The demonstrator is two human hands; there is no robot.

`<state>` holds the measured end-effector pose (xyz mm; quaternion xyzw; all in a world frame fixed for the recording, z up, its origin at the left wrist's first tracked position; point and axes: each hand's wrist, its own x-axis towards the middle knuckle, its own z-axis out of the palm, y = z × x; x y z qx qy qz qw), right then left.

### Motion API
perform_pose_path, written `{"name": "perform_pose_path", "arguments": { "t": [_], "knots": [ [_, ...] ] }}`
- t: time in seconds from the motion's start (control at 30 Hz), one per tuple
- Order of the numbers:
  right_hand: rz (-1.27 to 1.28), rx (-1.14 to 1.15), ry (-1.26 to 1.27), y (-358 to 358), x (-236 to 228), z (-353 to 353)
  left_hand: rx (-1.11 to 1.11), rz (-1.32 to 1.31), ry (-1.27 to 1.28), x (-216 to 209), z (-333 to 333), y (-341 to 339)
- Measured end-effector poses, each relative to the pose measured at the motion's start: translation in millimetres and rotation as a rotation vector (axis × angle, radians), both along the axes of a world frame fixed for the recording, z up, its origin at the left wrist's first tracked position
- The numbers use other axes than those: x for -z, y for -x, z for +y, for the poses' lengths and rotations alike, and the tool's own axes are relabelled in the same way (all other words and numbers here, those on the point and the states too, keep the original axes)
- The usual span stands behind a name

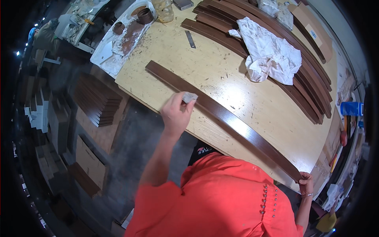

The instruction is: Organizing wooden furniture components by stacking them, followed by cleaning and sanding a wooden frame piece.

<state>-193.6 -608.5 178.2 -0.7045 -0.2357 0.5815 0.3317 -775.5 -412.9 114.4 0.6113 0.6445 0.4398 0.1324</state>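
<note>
A long dark-brown wooden strip (231, 120), glossy along its middle, lies slantwise across the pale wooden table (166, 51). My left hand (175, 112) pinches a small grey pad (190, 97), perhaps folded sandpaper, at the strip's near edge toward its far-left end. Whether the pad touches the wood I cannot tell. Down at the near-right end, my right hand (305, 184) grips the strip's tip between thumb and fingers. Beyond the strip lies a crumpled white cloth (270, 53), resting on a pile of brown strips (215, 33).
A smeared white tray (104, 53) with a brown roll (145, 16) sits at the table's far left, beside a clear jar (164, 11). A flat metal blade (190, 39) lies nearby. Stacked brown boards (96, 100) stand left of the table. Another person (47, 35) is farther back.
</note>
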Motion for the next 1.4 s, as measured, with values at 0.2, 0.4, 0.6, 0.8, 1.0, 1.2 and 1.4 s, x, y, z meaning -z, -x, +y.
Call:
{"name": "perform_pose_path", "arguments": {
  "t": [0.2,0.4,0.6,0.8,1.0,1.2,1.4],
  "knots": [
    [-0.006,-0.001,-0.011,3.1,-1.6,4.0,-0.385,0.032,0.165,25.8,60.4,117.1],
    [0.014,0.016,0.027,-3.0,-0.7,3.2,-0.459,-0.009,0.05,22.2,67.1,125.9],
    [0.02,0.013,0.047,-5.6,5.2,0.7,-0.206,-0.04,0.045,3.6,4.6,11.9],
    [0.039,0.01,0.069,-2.5,2.3,12.4,0.064,0.016,-0.029,8.0,-24.2,-39.3],
    [0.046,0.013,0.057,-3.9,7.3,11.7,-0.219,-0.017,-0.067,6.1,13.4,10.0],
    [0.027,-0.006,0.067,-14.7,17.1,7.1,0.153,-0.074,0.028,-9.0,-46.4,-86.7],
    [0.051,0.028,0.066,-3.4,10.5,11.1,-0.003,-0.022,0.076,-5.5,-23.7,-54.6]
  ]
}}
